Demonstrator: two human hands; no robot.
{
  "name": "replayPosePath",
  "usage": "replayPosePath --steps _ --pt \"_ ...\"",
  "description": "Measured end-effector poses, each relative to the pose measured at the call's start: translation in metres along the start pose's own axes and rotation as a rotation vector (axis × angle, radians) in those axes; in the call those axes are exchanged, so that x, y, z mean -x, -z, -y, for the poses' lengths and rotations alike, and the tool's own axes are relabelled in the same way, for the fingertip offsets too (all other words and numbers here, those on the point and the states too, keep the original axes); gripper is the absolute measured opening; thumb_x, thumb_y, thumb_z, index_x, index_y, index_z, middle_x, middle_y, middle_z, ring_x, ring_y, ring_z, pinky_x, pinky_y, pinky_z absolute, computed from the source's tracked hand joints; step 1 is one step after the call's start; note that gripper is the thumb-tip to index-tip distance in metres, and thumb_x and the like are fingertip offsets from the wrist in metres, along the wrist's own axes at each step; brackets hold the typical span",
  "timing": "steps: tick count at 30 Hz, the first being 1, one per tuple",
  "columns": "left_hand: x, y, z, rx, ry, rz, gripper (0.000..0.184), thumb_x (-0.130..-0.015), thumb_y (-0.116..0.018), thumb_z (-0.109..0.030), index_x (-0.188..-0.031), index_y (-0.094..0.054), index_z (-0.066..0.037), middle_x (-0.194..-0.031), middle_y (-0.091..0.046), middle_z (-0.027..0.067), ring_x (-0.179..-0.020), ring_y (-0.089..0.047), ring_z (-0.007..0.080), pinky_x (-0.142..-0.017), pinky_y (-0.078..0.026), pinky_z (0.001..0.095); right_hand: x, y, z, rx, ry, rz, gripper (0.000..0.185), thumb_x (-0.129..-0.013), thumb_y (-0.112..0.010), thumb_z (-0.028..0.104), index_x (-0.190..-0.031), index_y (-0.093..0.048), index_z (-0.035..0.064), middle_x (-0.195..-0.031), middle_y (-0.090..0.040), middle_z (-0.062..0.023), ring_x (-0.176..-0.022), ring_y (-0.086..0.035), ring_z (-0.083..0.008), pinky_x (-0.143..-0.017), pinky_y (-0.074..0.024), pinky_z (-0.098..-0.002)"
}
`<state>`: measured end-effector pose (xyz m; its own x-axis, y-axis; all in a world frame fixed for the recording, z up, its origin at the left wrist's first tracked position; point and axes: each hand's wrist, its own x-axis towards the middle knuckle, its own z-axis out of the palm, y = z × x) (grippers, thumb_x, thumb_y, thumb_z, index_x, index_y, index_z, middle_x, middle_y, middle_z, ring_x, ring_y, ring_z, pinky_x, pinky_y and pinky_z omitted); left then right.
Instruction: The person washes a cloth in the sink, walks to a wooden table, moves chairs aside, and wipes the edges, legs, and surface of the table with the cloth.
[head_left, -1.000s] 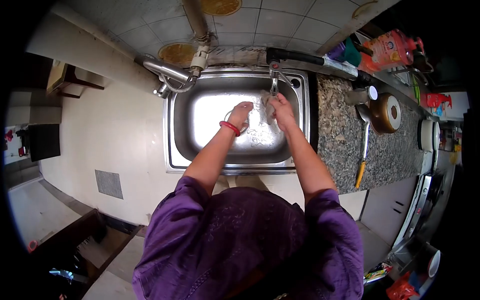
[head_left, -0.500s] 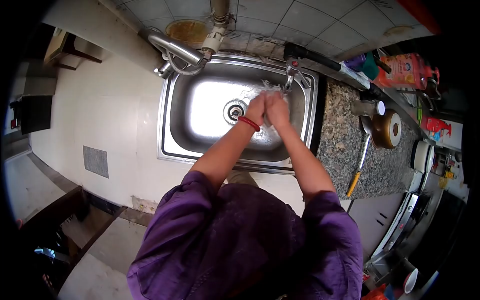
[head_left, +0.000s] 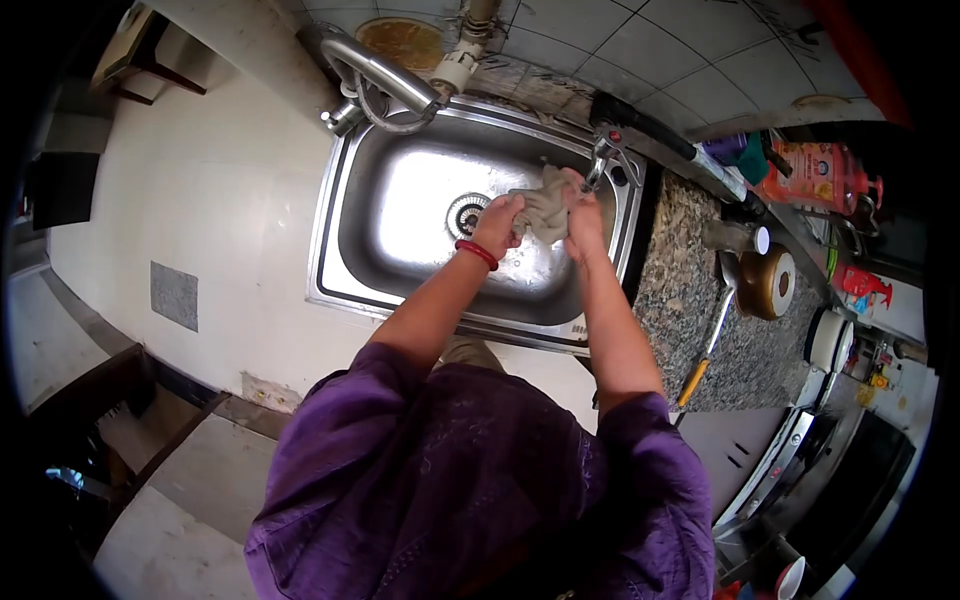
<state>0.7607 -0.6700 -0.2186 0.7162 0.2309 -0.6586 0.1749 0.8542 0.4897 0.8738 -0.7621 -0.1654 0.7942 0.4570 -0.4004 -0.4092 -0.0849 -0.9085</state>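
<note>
A wet greyish-beige cloth (head_left: 545, 207) is bunched between my two hands above the steel sink (head_left: 400, 275). My left hand (head_left: 497, 224), with a red bracelet at the wrist, is closed on the cloth's left end. On the other end, my right hand (head_left: 584, 218) grips it just below the small tap (head_left: 604, 150). The drain strainer (head_left: 468, 216) shows left of my left hand. Drops of water lie on the basin floor under the cloth.
A larger curved faucet (head_left: 385, 80) stands at the sink's back left. On the granite counter (head_left: 670, 290) to the right are a yellow-handled spatula (head_left: 715, 335), a brown lidded pot (head_left: 766, 282) and a glass jar (head_left: 735, 238). A pink soap bottle (head_left: 815, 178) stands behind.
My hands were close together under the tap, with water splashing. They have moved apart, the cloth now shows between them, and the splash is gone. The view has shifted slightly.
</note>
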Motion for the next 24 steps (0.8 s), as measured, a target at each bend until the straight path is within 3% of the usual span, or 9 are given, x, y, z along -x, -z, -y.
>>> replayPosePath --steps 1,3,6,8,13,16,17,21,24 --pt "-0.007 0.002 0.001 0.065 0.012 0.069 0.012 -0.094 -0.055 -0.027 -0.097 -0.057 -0.016 -0.088 -0.062 -0.0008 -0.061 -0.054 0.0091 -0.050 -0.044 0.0263 0.005 -0.009 -0.006 0.031 0.055 0.018 0.022 -0.094 -0.052 0.015 -0.110 -0.061 0.0044 -0.098 -0.066 -0.0053 -0.090 -0.061 -0.0181 -0.080 -0.0473 -0.0312" --pt "-0.049 0.010 0.031 -0.169 -0.615 0.190 0.022 -0.094 -0.052 -0.035 -0.099 -0.057 -0.014 -0.087 -0.060 0.0002 -0.057 -0.053 0.0082 -0.044 -0.041 0.0242 0.025 -0.029 -0.016 0.427 0.180 0.083 0.024 -0.093 -0.055 0.025 -0.104 -0.062 0.0048 -0.091 -0.067 -0.0121 -0.086 -0.063 -0.0227 -0.078 -0.0483 -0.0331" --pt "-0.056 0.001 0.056 -0.099 -0.572 0.209 0.026 -0.097 -0.045 -0.036 -0.097 -0.058 -0.014 -0.087 -0.058 0.0010 -0.058 -0.052 0.0086 -0.039 -0.037 0.0261 0.029 -0.039 -0.002 0.967 0.240 0.019 0.043 -0.089 -0.055 0.046 -0.089 -0.065 0.0034 -0.078 -0.065 -0.0229 -0.076 -0.064 -0.0373 -0.073 -0.0494 -0.0416" --pt "0.008 -0.042 -0.002 0.082 0.080 0.044 0.023 -0.097 -0.046 -0.034 -0.093 -0.058 -0.014 -0.077 -0.057 0.0008 -0.057 -0.051 0.0078 -0.038 -0.033 0.0261 -0.001 -0.019 0.012 0.757 0.035 -0.095 0.047 -0.088 -0.056 0.045 -0.088 -0.066 -0.0001 -0.081 -0.066 -0.0232 -0.079 -0.064 -0.0388 -0.075 -0.0485 -0.0415" --pt "-0.012 -0.028 -0.002 -0.167 -0.061 0.126 0.028 -0.097 -0.048 -0.039 -0.095 -0.059 -0.013 -0.068 -0.056 -0.0032 -0.051 -0.048 0.0053 -0.038 -0.031 0.0217 0.016 -0.021 0.001 1.081 0.239 -0.002 0.050 -0.093 -0.048 0.043 -0.088 -0.066 -0.0027 -0.085 -0.062 -0.0297 -0.083 -0.062 -0.0438 -0.074 -0.0459 -0.0480" --pt "0.014 -0.045 -0.018 -0.133 0.022 0.193 0.027 -0.095 -0.054 -0.038 -0.097 -0.059 -0.012 -0.070 -0.058 -0.0033 -0.053 -0.052 0.0072 -0.039 -0.037 0.0230 -0.023 0.017 -0.023 1.019 0.146 -0.211 0.045 -0.093 -0.051 0.039 -0.086 -0.066 -0.0030 -0.081 -0.063 -0.0285 -0.081 -0.064 -0.0398 -0.075 -0.0464 -0.0448" --pt "0.014 -0.044 -0.016 -0.203 0.023 0.250 0.027 -0.092 -0.060 -0.035 -0.104 -0.059 -0.011 -0.080 -0.061 -0.0013 -0.067 -0.059 0.0109 -0.054 -0.050 0.0294 -0.039 0.042 -0.038 0.900 0.177 -0.093 0.029 -0.095 -0.051 0.024 -0.101 -0.065 0.0001 -0.089 -0.067 -0.0222 -0.083 -0.065 -0.0321 -0.074 -0.0490 -0.0402" --pt "0.010 0.001 -0.006 0.065 0.042 0.389 0.043 -0.089 -0.064 -0.019 -0.128 -0.047 -0.012 -0.125 -0.050 0.0067 -0.110 -0.055 0.0213 -0.086 -0.049 0.0536 -0.021 0.032 0.000 -0.046 -0.183 0.026 0.039 -0.093 -0.044 0.002 -0.132 -0.046 0.0097 -0.114 -0.060 -0.0099 -0.099 -0.061 -0.0236 -0.079 -0.0526 -0.0353" --pt "0.020 0.010 0.002 0.263 0.009 0.227 0.042 -0.090 -0.060 -0.011 -0.129 -0.046 -0.013 -0.128 -0.051 0.0070 -0.111 -0.055 0.0231 -0.085 -0.049 0.0555 -0.003 0.017 0.009 -0.236 -0.233 0.110 0.034 -0.093 -0.045 0.002 -0.126 -0.051 0.0075 -0.109 -0.061 -0.0099 -0.095 -0.061 -0.0207 -0.083 -0.0519 -0.0341"
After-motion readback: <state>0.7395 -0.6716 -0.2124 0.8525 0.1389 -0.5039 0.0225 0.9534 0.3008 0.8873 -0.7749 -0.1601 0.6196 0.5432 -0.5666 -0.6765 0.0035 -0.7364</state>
